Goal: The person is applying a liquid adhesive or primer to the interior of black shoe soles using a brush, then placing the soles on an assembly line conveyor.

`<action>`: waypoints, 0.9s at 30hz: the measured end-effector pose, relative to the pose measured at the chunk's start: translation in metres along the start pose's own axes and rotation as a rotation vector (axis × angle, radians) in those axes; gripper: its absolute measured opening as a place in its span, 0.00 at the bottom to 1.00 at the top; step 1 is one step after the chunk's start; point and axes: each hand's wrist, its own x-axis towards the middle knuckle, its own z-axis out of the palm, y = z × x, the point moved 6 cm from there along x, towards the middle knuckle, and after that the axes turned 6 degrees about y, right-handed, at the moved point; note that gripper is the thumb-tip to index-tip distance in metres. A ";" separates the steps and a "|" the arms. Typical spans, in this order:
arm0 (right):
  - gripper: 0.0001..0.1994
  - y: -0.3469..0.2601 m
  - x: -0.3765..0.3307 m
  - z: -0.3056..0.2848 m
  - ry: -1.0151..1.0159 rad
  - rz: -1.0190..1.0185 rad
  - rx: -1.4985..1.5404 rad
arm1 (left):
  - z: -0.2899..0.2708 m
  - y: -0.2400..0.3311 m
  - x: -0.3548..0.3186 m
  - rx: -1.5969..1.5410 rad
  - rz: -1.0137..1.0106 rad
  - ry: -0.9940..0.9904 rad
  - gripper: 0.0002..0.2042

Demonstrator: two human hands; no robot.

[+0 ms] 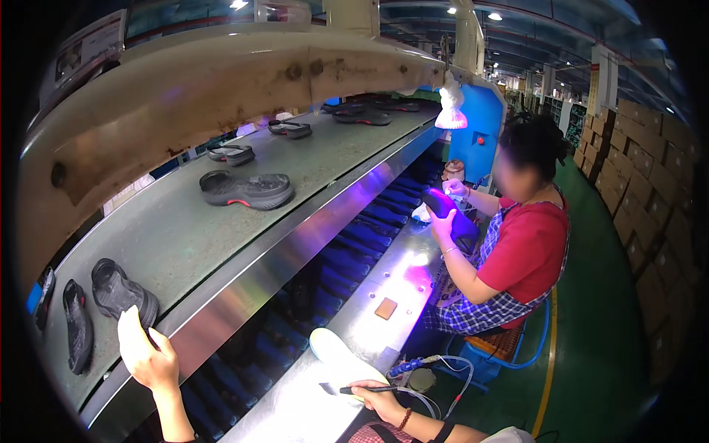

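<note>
My left hand (pixel 150 356) reaches over the near edge of the conveyor with its fingers stretched and thumb apart. Its fingertips overlap the near end of a dark shoe sole (pixel 122 284); whether they touch it I cannot tell. In my right hand (pixel 382 402) is a brush (pixel 369 389) with a black handle, its head pointing left over the bench. Beside the brush a pale, yellow-edged sole-shaped piece (pixel 340 354) lies on the brightly lit metal bench (pixel 281 399), partly behind my right hand.
More dark soles, among them one with a red patch (pixel 247 190), lie along the green conveyor belt (pixel 177 251). At right a seated co-worker (pixel 517 244) holds a shoe under purple light. Thin hoses (pixel 458 362) hang past the bench. Stacked cartons (pixel 650 177) line the far right.
</note>
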 end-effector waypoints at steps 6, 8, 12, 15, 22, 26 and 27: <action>0.09 -0.002 -0.004 0.003 0.012 -0.006 -0.020 | -0.003 0.004 0.003 -0.020 0.010 0.020 0.21; 0.08 -0.001 -0.004 0.003 0.014 0.003 -0.013 | -0.001 0.005 0.004 -0.030 0.001 0.007 0.21; 0.09 0.001 -0.004 0.003 0.006 -0.001 -0.031 | -0.002 0.006 0.004 -0.034 0.007 0.018 0.21; 0.09 0.002 -0.004 0.002 0.001 -0.002 -0.025 | -0.002 0.007 0.005 -0.030 0.016 0.026 0.21; 0.10 0.001 -0.003 0.004 0.018 0.002 -0.046 | -0.001 0.009 0.007 -0.038 0.013 0.013 0.21; 0.09 0.001 -0.001 0.006 -0.003 -0.012 -0.039 | -0.002 0.010 0.008 -0.038 0.009 0.016 0.21; 0.09 0.001 0.000 0.006 -0.008 -0.015 -0.043 | -0.003 0.011 0.008 -0.034 0.018 0.039 0.21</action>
